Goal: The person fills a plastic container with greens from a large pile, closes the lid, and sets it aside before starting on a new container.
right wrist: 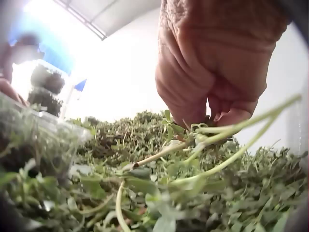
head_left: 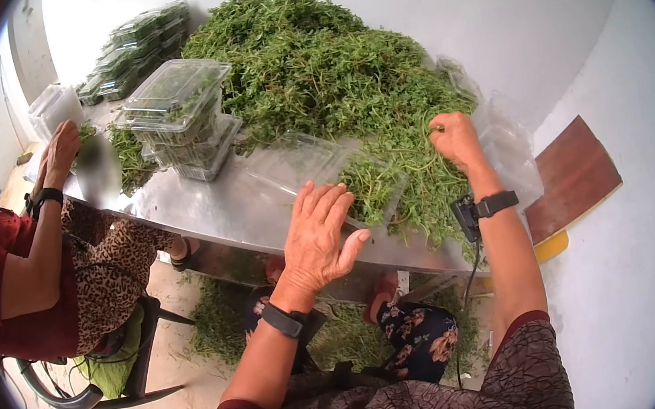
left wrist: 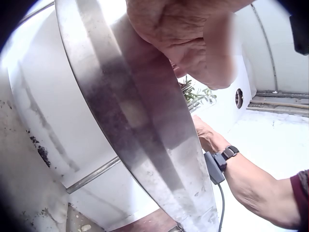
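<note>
Green leafy stems lie in a big heap [head_left: 311, 61] on the metal table. My right hand [head_left: 456, 140] is over the heap's right side; in the right wrist view its curled fingers [right wrist: 231, 113] pinch a few stems [right wrist: 212, 137]. An open clear plastic container [head_left: 378, 190] with some greens in it stands at the table's near edge. My left hand [head_left: 319, 234] is by that container's near left side, palm down, fingers straight and holding nothing; whether it touches the container cannot be told. In the left wrist view, the left hand [left wrist: 188, 38] hangs over the table's rim [left wrist: 130, 111].
Stacked, filled clear boxes [head_left: 175, 109] stand left of the heap, with more [head_left: 136, 48] behind. Empty clear containers [head_left: 508, 143] are at the right, beside a reddish-brown board [head_left: 570, 169]. Another person [head_left: 25, 279] sits at the left, hands near greens. Loose greens [head_left: 223, 317] lie on the floor.
</note>
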Motion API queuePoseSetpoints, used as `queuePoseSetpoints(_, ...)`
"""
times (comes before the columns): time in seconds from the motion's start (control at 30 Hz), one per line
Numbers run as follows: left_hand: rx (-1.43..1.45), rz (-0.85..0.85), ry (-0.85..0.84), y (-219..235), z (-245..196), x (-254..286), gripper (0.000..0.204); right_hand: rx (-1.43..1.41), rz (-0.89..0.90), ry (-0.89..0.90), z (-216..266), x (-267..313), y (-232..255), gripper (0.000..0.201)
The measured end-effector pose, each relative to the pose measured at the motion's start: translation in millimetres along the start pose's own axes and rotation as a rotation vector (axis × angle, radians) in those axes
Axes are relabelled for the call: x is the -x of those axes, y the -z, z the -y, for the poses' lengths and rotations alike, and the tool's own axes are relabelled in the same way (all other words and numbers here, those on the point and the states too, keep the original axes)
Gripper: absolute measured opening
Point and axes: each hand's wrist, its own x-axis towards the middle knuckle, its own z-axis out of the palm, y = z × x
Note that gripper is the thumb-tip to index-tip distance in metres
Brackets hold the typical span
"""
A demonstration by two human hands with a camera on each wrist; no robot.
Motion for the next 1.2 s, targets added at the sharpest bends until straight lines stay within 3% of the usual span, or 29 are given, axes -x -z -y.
queuePoseSetpoints(0.03,-0.006,-0.013,-0.007,-0.7,0.7,0.1,0.048,0.003,-0.003,-0.002,1.1,0.2,5.2,0.023)
queuePoseSetpoints(0.13,0.002,-0.023,-0.010,-0.8,1.4,0.1,0.047,-0.365,0.007,-0.104,28.8,7.3,40.1,0.022)
queuePoseSetpoints(0.23,-0.015,-0.030,-0.005,-2.2,1.5,0.9,0.048,-0.615,0.003,-0.081,60.1,14.2,64.0,0.024)
queuePoseSetpoints(0.4,-0.023,-0.057,-0.009,-1.9,1.2,1.2,0.050,-0.716,-0.023,-0.041,94.1,22.6,71.9,0.021)
queuePoseSetpoints(0.5,-0.015,-0.084,-0.006,-2.9,2.6,1.6,0.054,-0.699,0.029,0.003,105.6,35.8,55.9,0.019)
queuePoseSetpoints(0.57,-0.008,-0.098,0.001,-2.4,3.4,2.2,0.056,-0.508,0.163,-0.003,108.8,45.2,38.2,0.016)
queuePoseSetpoints(0.6,0.012,-0.114,0.006,-2.1,3.8,2.2,0.058,-0.602,0.251,-0.061,113.5,51.2,38.2,0.017)
queuePoseSetpoints(0.77,0.031,-0.122,0.009,-1.3,2.6,2.0,0.062,-0.636,0.176,-0.089,91.6,49.9,42.3,0.020)
queuePoseSetpoints(0.83,0.019,-0.104,0.010,-1.7,2.1,1.6,0.061,-0.492,0.140,-0.061,72.1,45.5,40.5,0.024)
queuePoseSetpoints(0.9,0.012,-0.096,0.008,-0.1,0.2,0.4,0.061,-0.443,0.167,-0.078,49.9,42.2,34.7,0.031)
queuePoseSetpoints(0.97,0.006,-0.085,0.007,-0.7,-0.3,0.4,0.061,-0.202,0.252,-0.122,29.0,39.5,24.1,0.042)
queuePoseSetpoints(1.0,0.003,-0.085,0.007,-1.4,0.1,0.7,0.060,-0.201,0.250,-0.125,30.9,40.4,25.9,0.042)
queuePoseSetpoints(1.07,0.002,-0.084,0.000,-1.8,0.5,0.1,0.059,0.079,0.362,-0.191,39.1,43.0,30.1,0.052)
queuePoseSetpoints(1.2,-0.003,-0.068,0.004,0.4,-1.5,-0.9,0.058,0.136,0.435,-0.200,26.4,42.8,13.0,0.062)
